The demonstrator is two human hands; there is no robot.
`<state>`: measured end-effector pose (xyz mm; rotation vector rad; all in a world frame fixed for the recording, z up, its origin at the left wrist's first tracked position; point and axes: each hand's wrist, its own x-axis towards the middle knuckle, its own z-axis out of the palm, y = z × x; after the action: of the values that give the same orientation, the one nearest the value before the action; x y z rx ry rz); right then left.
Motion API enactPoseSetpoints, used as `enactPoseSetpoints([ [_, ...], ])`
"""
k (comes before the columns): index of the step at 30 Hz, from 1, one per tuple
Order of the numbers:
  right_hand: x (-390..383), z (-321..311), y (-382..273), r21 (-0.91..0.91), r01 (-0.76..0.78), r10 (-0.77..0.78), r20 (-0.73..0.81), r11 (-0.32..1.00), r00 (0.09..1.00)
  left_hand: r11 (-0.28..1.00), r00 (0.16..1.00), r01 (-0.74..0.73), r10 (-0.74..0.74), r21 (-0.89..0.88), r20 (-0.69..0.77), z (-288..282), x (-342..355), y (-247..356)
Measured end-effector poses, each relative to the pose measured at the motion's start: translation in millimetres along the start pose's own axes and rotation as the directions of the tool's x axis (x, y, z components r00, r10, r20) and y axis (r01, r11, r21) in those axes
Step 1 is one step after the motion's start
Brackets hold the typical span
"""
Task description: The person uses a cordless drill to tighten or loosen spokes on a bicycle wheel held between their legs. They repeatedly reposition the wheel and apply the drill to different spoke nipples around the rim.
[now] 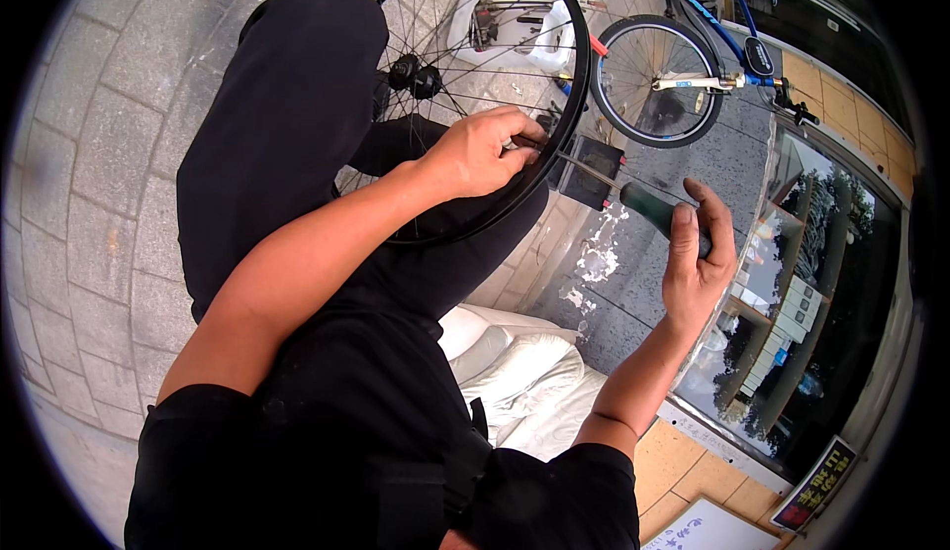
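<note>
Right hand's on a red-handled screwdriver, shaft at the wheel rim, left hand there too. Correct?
Not the colour: the head view shows the screwdriver in the right hand with a dark green handle. Shaft at the wheel rim, left hand there too: fine.

Black top (341,392), short black sleeves (203,436), dark trousers (277,124)

The wheel rim (583,65) at the left fingers (517,124) is black. The hub (426,82), up and left of them, is black. The screwdriver handle (649,205) at the right fingers (720,223) is dark green, its shaft (594,172) grey. Above the right fingers, the bicycle frame (745,7) is blue and its fork (693,83) white. The tray (463,27) above the left fingers is white. Paving (109,65) left of both is grey with darker joint lines.
</note>
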<state>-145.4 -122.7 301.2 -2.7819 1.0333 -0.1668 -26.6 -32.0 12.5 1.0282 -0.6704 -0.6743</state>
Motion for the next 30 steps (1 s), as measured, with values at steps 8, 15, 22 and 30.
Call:
enactPoseSetpoints([
  [8, 5, 24, -28, 0.339, 0.225, -0.167, -0.192, 0.913, 0.967, 1.0, 1.0, -0.001, 0.001, 0.022, 0.002, 0, 0, -3],
  [15, -5, 5, -3, -0.135, -0.117, 0.109, -0.061, 0.984, 0.992, 0.999, 1.0, -0.024, 0.024, 0.044, -0.001, -2, 1, -1],
  [22, 5, 25, -17, 0.24, 0.288, -0.238, -0.215, 0.927, 0.947, 0.998, 0.998, -0.067, 0.067, 0.021, -0.02, 0, 0, -7],
  [30, 2, 6, -21, -0.029, 0.159, -0.16, -0.046, 0.987, 0.986, 0.995, 0.996, -0.094, 0.095, 0.041, -0.002, 0, 1, -8],
])
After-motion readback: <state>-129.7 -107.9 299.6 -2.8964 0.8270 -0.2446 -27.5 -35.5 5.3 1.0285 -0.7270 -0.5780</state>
